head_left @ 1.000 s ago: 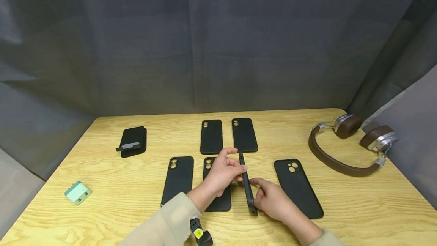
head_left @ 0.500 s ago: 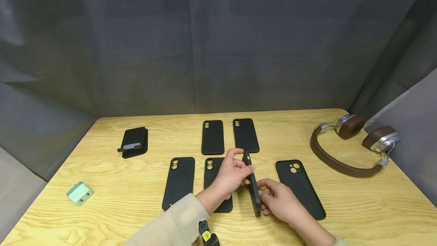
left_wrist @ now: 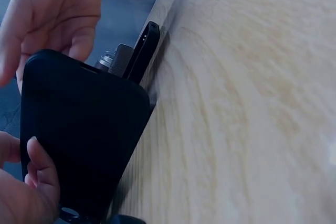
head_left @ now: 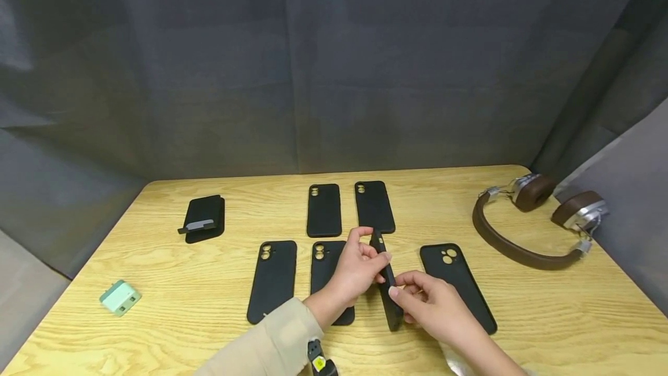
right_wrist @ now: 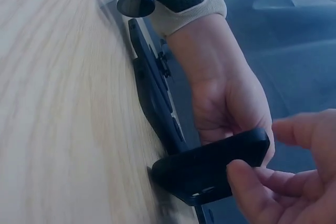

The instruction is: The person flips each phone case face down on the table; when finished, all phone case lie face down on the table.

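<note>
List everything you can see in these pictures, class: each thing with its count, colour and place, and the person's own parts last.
Held phone case: 1, black, on edge between both hands.
Flat phone cases: 5, black, two in the far row, three in the near row.
Folded wallet-like case: 1, black, far left.
Charger plug: 1, mint green, near left.
Headphones: 1, brown and silver, far right.
Table: 1, light wood.
Curtain: grey, behind.
Left hand: grips the held case's far part.
Right hand: pinches its near part.
</note>
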Available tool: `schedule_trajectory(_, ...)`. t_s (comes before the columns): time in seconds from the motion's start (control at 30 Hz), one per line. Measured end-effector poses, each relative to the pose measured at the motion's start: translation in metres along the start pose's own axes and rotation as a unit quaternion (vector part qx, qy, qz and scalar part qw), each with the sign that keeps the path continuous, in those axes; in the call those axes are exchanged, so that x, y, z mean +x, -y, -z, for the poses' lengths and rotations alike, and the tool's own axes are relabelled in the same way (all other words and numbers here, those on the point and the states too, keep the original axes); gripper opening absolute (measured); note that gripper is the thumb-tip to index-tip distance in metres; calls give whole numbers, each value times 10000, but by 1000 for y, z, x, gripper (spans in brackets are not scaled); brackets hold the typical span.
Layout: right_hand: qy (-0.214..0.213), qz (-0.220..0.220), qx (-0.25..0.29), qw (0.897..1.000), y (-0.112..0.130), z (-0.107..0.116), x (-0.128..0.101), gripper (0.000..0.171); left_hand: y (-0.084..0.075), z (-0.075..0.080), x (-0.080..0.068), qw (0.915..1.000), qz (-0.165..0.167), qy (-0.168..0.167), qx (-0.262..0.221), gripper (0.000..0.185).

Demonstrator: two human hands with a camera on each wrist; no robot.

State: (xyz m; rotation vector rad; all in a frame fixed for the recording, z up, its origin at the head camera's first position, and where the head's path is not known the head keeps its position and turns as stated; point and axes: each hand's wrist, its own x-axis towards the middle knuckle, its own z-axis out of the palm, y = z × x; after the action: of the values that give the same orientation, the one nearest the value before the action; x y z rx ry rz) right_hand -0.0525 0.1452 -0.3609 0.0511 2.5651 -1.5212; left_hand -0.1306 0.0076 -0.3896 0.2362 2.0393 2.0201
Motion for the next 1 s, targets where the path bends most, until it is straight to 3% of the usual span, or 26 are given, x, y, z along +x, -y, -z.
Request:
schedule_trajectory(0.2, 61, 114, -246, 9996, 3, -2, 4, 41, -1, 0, -1, 10000, -31, 17, 26, 54)
schedule_trajectory(0.47, 211, 190, -148, 9995, 3, -4, 6, 41, -1, 3, -3, 10000, -4, -32, 53, 54)
schedule_trajectory(0.57, 205, 150, -68, 9997, 5, -5, 6, 39, -1, 4, -6, 10000, -19, -62, 75, 54)
schedule_trajectory(0.83, -39, -213, 255, 9994, 10, -3, 6, 38, 0, 8, -13, 9994, 328, -108, 27, 41)
schedule_trajectory(1.0, -55, -112, 564, 9983, 15, 5, 5, 39, 5, 11, -14, 9993, 371, 53, -51, 38)
